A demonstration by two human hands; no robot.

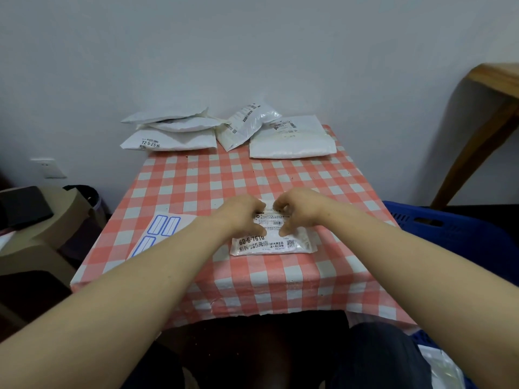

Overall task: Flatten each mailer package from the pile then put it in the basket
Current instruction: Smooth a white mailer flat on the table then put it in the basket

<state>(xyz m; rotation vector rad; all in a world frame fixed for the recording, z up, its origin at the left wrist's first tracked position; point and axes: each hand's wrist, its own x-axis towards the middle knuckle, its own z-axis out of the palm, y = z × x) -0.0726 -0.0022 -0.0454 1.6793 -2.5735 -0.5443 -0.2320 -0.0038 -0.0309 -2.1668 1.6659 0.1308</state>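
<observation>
With your left hand (241,213) and right hand (295,209) clutching the mailer (276,244), uneven pressure may skid it off the tabletop (196,175).

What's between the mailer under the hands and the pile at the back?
Head view: only bare checkered tablecloth between the mailer and the pile.

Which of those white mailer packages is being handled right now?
The mailer labelled 60-6-7610, gripped by the left hand and right hand; the rest sit untouched in the pile by the wall.
</observation>
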